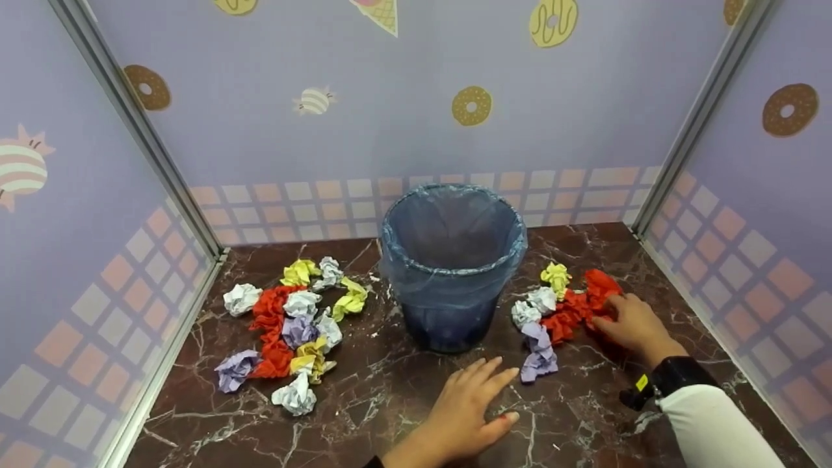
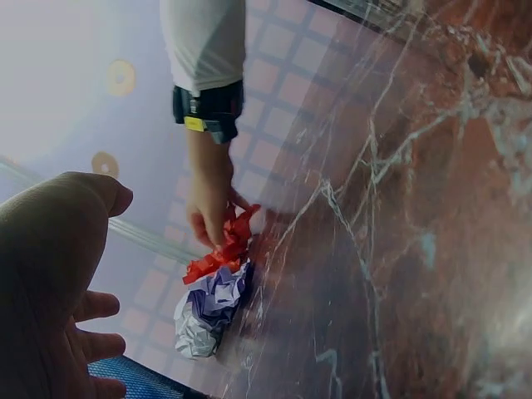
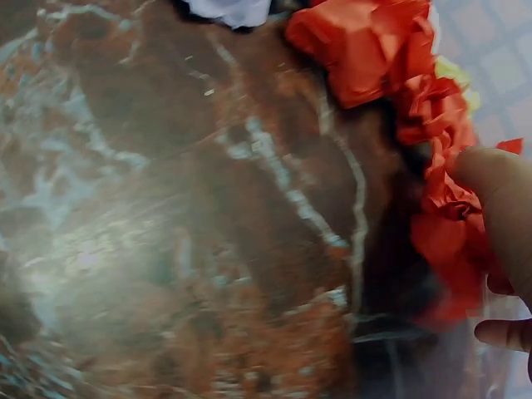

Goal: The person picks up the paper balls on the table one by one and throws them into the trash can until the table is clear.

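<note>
At the right, my right hand pinches a crumpled red paper, with the thumb pressed on it in the right wrist view. More red paper lies beside it, along with a yellow ball, white balls and a purple crumpled paper. My left hand hovers low in front of the bin, fingers spread, holding nothing. The dark blue wastebasket, lined with a thin bluish bag, stands upright between the two paper groups.
Left of the wastebasket lies a pile of several crumpled papers: red, white, purple and yellow. Patterned panels enclose the dark marbled tabletop at the back and both sides.
</note>
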